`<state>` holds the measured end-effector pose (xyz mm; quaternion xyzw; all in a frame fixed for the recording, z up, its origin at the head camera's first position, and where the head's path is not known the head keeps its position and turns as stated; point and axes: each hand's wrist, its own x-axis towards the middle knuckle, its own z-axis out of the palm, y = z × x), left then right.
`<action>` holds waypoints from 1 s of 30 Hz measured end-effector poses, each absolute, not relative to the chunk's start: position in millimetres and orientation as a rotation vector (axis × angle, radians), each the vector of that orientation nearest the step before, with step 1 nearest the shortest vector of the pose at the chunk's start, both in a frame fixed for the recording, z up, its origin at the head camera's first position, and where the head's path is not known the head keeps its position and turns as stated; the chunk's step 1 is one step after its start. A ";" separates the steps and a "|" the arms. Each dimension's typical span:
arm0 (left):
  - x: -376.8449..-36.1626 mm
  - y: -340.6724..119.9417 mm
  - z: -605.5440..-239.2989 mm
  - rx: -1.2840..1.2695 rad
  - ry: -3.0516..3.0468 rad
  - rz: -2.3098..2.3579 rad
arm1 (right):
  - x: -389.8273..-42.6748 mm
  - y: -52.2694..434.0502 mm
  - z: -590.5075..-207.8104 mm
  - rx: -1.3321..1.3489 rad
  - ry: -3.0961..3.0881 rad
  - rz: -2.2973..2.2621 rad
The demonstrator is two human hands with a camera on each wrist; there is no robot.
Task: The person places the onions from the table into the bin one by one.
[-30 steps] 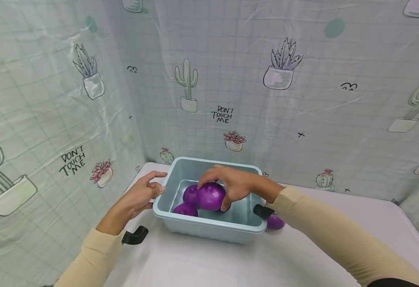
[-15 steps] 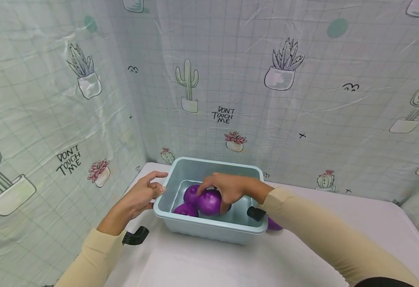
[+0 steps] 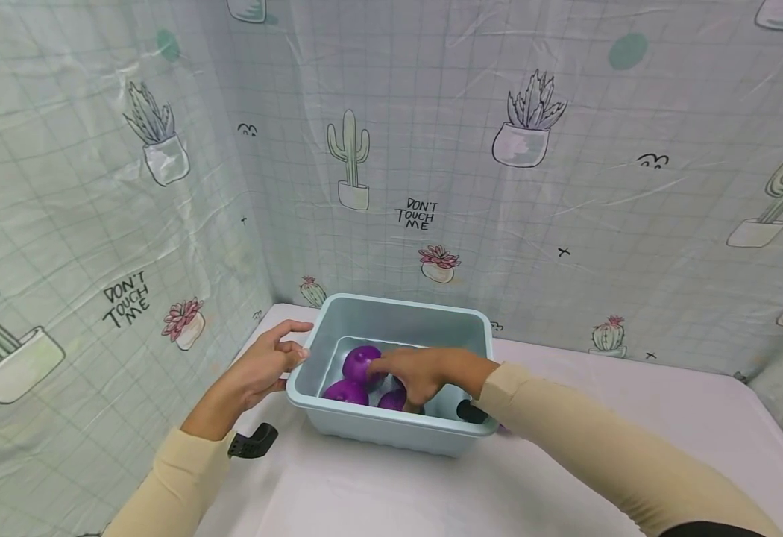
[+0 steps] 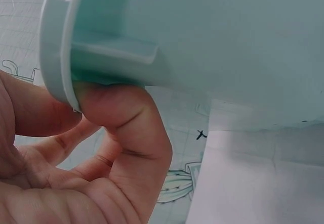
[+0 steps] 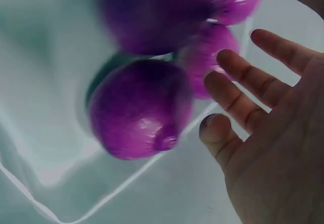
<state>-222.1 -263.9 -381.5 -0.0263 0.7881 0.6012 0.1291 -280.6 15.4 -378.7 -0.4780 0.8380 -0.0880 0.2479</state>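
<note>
Now the right hand (image 3: 425,373), which a moment ago gripped a purple onion (image 5: 139,107) above the blue tub (image 3: 338,328), has set it inside among the others and opened its fingers (image 5: 238,95), while the left hand (image 3: 264,365) still pinches the rim.

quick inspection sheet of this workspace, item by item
surface: white table, bare in front of the bin
job's things: pale blue bin holding purple onions
clutter: nothing seen
grippers: left hand holds the bin's left rim, thumb under the lip; right hand inside the bin, fingers spread beside an onion, holding nothing
cables: nothing seen; black wrist mount
surroundings: cactus-print plastic sheet on the back and left
</note>
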 end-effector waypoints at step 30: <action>-217.4 -263.8 -381.9 -0.047 2.323 1.689 | -254.0 176.6 -321.2 -1.042 2.562 -0.790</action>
